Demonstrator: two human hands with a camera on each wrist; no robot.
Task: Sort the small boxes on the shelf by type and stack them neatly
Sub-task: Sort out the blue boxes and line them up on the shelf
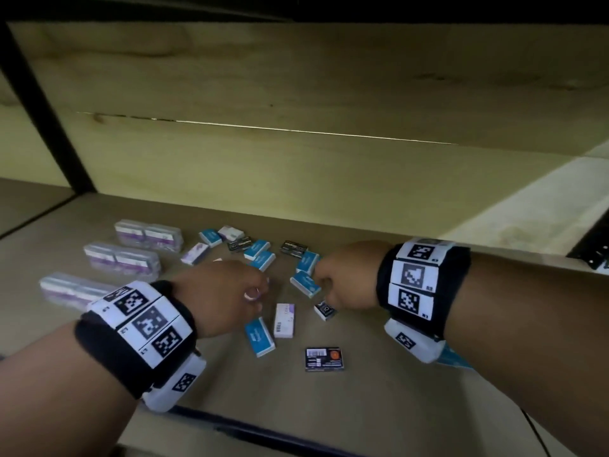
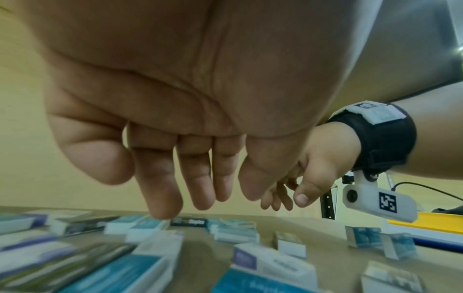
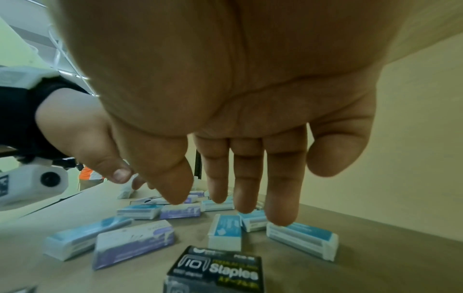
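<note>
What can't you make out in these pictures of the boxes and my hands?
- Head view: fingertips of the left hand and right hand are hidden behind their own backs, so contact with boxes is unclear.
- Head view: print on the wrapped packs is too small.
- Left wrist view: the near boxes are blurred.
- Right wrist view: the staples box is cut off by the bottom edge.

Stockroom or stationery shop, deep tan wooden shelf [image 1: 379, 407] with black metal upright [image 1: 49, 120] at 10 o'clock, shrink-wrapped purple-and-white box packs [image 1: 149, 235], loose black cardboard staple boxes [image 3: 215, 271] at 6 o'clock
</note>
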